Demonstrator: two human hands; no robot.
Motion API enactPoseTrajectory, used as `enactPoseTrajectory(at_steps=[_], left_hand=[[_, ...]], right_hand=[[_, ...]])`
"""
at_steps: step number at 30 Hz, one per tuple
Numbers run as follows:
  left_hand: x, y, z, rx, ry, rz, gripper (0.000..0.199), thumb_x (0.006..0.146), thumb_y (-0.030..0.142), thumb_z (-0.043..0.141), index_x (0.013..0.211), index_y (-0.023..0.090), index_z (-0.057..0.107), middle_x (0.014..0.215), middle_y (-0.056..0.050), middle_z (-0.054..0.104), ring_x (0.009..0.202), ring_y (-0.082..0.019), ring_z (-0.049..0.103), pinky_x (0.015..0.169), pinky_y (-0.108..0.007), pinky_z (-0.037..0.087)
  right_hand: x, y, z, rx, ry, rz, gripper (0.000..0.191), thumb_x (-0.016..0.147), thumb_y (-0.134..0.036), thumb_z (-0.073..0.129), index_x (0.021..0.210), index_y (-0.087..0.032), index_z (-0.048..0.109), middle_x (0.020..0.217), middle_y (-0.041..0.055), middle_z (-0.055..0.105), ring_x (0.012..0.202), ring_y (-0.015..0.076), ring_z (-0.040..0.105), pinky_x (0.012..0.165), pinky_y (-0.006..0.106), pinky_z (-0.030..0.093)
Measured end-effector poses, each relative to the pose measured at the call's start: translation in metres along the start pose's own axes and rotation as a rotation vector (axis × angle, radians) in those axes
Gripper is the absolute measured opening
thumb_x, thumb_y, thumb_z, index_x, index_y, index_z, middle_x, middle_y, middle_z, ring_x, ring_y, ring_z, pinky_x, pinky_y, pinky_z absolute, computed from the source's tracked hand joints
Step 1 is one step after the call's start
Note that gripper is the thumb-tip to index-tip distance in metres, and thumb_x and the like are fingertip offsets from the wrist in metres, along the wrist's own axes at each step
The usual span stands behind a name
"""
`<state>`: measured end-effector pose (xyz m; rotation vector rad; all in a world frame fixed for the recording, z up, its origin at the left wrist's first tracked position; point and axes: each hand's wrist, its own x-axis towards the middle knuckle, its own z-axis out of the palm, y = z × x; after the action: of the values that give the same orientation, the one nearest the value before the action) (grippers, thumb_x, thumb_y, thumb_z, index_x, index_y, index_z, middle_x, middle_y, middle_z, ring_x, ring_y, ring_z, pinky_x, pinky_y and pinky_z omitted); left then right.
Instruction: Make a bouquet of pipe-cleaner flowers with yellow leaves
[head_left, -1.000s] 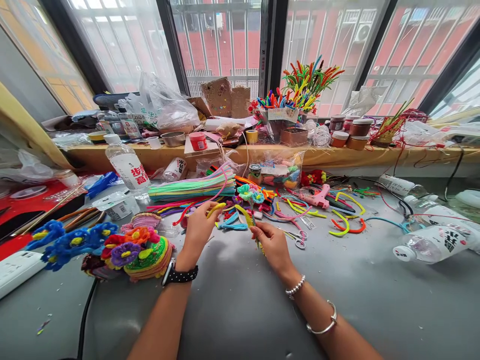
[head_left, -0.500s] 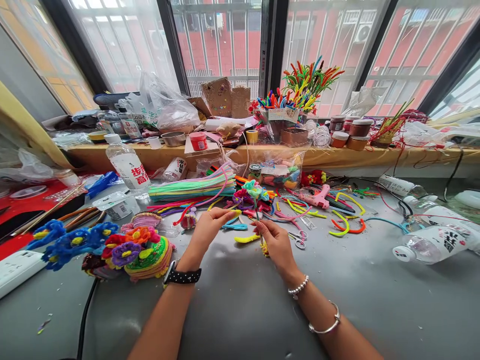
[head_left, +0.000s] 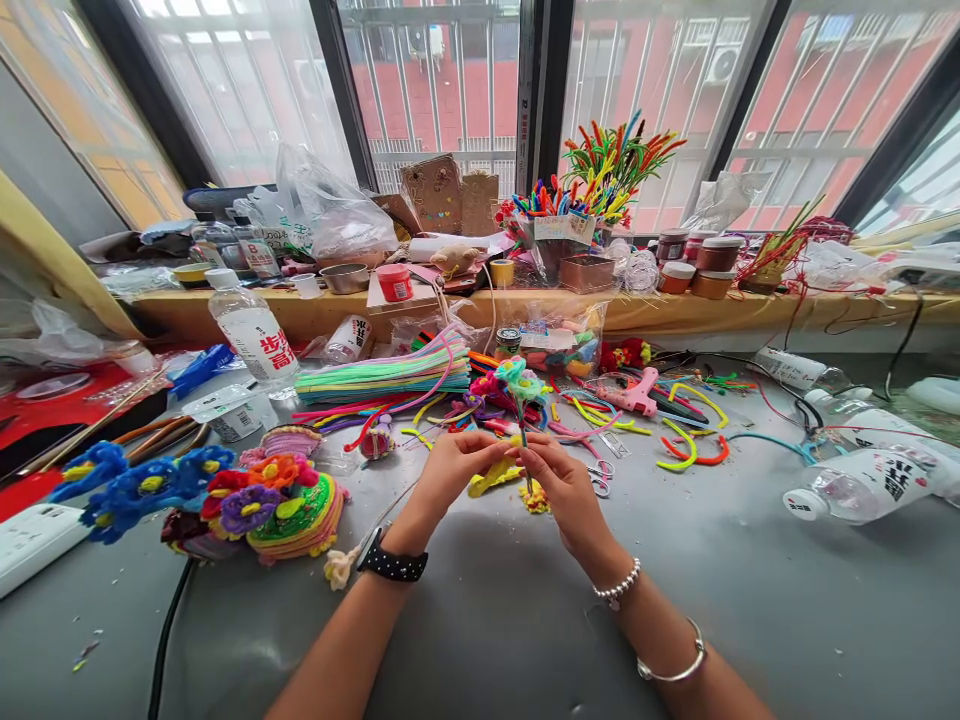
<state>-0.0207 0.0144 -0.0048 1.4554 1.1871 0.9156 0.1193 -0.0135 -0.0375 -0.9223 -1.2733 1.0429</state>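
My right hand [head_left: 559,485] pinches the thin stem of a pipe-cleaner flower [head_left: 517,378] with mint-green petals, held upright above the table. Close beside it, my left hand [head_left: 461,475] has thumb and forefinger pressed together on a yellow pipe cleaner [head_left: 513,441] at that stem; most of the strip is hidden by the fingers. Below the hands, a small yellow fuzzy flower [head_left: 535,499] is at the stem's lower end; whether the two are joined I cannot tell. Another yellow fuzzy piece [head_left: 495,478] lies just under my left fingertips. By my left wrist rests a cream flower [head_left: 340,568] on a thin stem.
Finished fuzzy flowers [head_left: 251,505] stand at left. Behind my hands lie a bundle of pipe cleaners [head_left: 386,375], scissors [head_left: 601,480] and a pink glue gun [head_left: 634,393]. Plastic bottles lie at right [head_left: 862,490], and one stands at left [head_left: 253,330].
My left hand has moved right and slightly down, bringing the yellow pipe cleaner to the flower stem beside my right hand. The cream flower by my left wrist has come into view.
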Motion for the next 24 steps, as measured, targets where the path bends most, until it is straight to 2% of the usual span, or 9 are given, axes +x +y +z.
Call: enactPoseTrajectory(at_steps=[3,9,12,14,16,17,20,22,24], left_hand=[[0.0,-0.001,0.001,0.083,-0.033,0.051,0.033,0.063,0.045,0.06,0.063,0.013,0.065,0.055,0.0,0.057,0.052,-0.009,0.049,0.049,-0.02,0.038],[0.0,0.002,0.0,0.017,-0.016,0.007,0.029,0.065,0.042,0.059,0.068,0.013,0.062,0.065,-0.004,0.064,0.061,-0.013,0.057,0.058,-0.023,0.045],[-0.002,0.001,0.002,0.105,-0.12,0.017,0.023,0.061,0.035,0.063,0.067,0.014,0.061,0.062,-0.002,0.061,0.058,-0.012,0.055,0.055,-0.022,0.044],[-0.003,0.0,0.006,0.147,-0.203,0.043,0.03,0.055,0.03,0.068,0.08,0.015,0.061,0.07,-0.003,0.062,0.063,-0.013,0.056,0.057,-0.023,0.044],[-0.003,-0.002,0.01,0.151,-0.233,0.049,0.045,0.055,0.027,0.068,0.098,0.017,0.057,0.076,-0.003,0.062,0.066,-0.014,0.057,0.058,-0.024,0.045],[-0.003,-0.003,0.012,0.144,-0.229,0.034,0.045,0.058,0.028,0.065,0.101,0.017,0.056,0.075,-0.003,0.061,0.063,-0.013,0.057,0.057,-0.024,0.045],[-0.002,-0.004,0.016,0.141,-0.179,-0.025,0.027,0.067,0.038,0.055,0.078,0.014,0.06,0.056,0.001,0.055,0.046,-0.009,0.049,0.047,-0.021,0.041],[-0.002,-0.003,0.017,0.105,-0.136,-0.044,0.033,0.069,0.046,0.052,0.063,0.013,0.058,0.052,0.001,0.053,0.045,-0.008,0.047,0.046,-0.02,0.039],[-0.003,-0.001,0.018,-0.004,-0.148,-0.075,0.039,0.068,0.051,0.05,0.066,0.013,0.058,0.06,-0.001,0.058,0.052,-0.01,0.052,0.05,-0.021,0.041]], right_hand=[[0.0,0.001,-0.002,-0.006,0.022,-0.017,0.02,0.077,-0.033,0.053,0.085,-0.023,0.068,0.094,0.0047,0.058,0.086,0.017,0.053,0.073,0.027,0.045],[0.004,0.001,-0.011,-0.074,0.154,-0.038,0.02,0.076,-0.034,0.054,0.08,-0.021,0.068,0.081,0.003,0.061,0.078,0.0156,0.053,0.071,0.027,0.042],[0.006,0.001,-0.016,-0.089,0.198,-0.05,0.019,0.075,-0.034,0.055,0.078,-0.02,0.068,0.081,0.0033,0.061,0.08,0.016,0.052,0.074,0.029,0.041],[0.006,0.0,-0.018,-0.097,0.213,-0.056,0.02,0.076,-0.035,0.055,0.077,-0.019,0.068,0.081,0.0037,0.061,0.08,0.0163,0.052,0.073,0.029,0.041],[0.007,-0.001,-0.019,-0.104,0.216,-0.063,0.021,0.076,-0.036,0.054,0.077,-0.019,0.067,0.082,0.004,0.06,0.079,0.0163,0.053,0.071,0.029,0.041],[0.007,-0.001,-0.019,-0.111,0.215,-0.067,0.022,0.076,-0.037,0.054,0.077,-0.019,0.067,0.083,0.004,0.06,0.078,0.0164,0.053,0.07,0.028,0.042],[0.007,-0.001,-0.02,-0.137,0.209,-0.076,0.023,0.076,-0.038,0.053,0.077,-0.019,0.067,0.082,0.0037,0.06,0.078,0.0165,0.052,0.069,0.028,0.041],[0.007,0.0,-0.021,-0.148,0.205,-0.08,0.023,0.076,-0.038,0.053,0.077,-0.02,0.067,0.081,0.0038,0.06,0.078,0.0166,0.052,0.068,0.028,0.041],[0.007,0.0,-0.021,-0.145,0.203,-0.085,0.022,0.077,-0.037,0.053,0.078,-0.02,0.067,0.082,0.0037,0.059,0.078,0.0165,0.052,0.069,0.028,0.042]])
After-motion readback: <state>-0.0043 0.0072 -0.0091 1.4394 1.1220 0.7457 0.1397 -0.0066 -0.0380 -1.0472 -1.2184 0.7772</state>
